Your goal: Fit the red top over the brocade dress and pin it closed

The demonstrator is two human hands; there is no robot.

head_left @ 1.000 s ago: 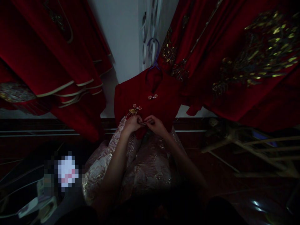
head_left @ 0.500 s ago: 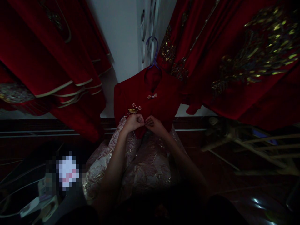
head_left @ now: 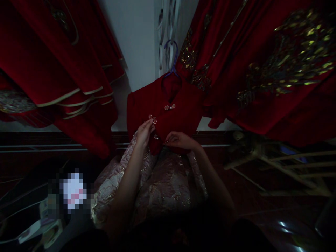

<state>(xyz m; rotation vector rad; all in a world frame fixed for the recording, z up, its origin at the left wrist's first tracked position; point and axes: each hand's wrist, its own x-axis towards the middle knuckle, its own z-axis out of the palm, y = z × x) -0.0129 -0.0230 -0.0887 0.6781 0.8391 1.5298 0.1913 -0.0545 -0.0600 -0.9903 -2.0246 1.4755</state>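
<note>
A small dark red jacket (head_left: 181, 115) hangs on a purple hanger (head_left: 171, 56) against a white wall. Pearl clasps run down its front: one near the collar (head_left: 169, 107), one lower left (head_left: 152, 119), one below (head_left: 156, 137). My left hand (head_left: 145, 132) reaches up with its fingers pinched at the lower-left pearl clasp, covering a gold ornament there. My right hand (head_left: 178, 140) is closed on the jacket's lower front edge, fingertips pinching the cloth. A pale pink brocade skirt (head_left: 168, 182) hangs beneath the jacket, under both forearms.
Large red embroidered garments hang at the left (head_left: 65, 70) and at the right (head_left: 275, 70). A light wooden rack (head_left: 275, 164) stands at the right on the dark glossy floor. Small pale objects (head_left: 39, 232) lie at the bottom left.
My hands, together at the lowest clasp before, have parted. The left hand rose to the lower-left clasp and now hides the gold ornament. The right hand slid slightly right along the hem.
</note>
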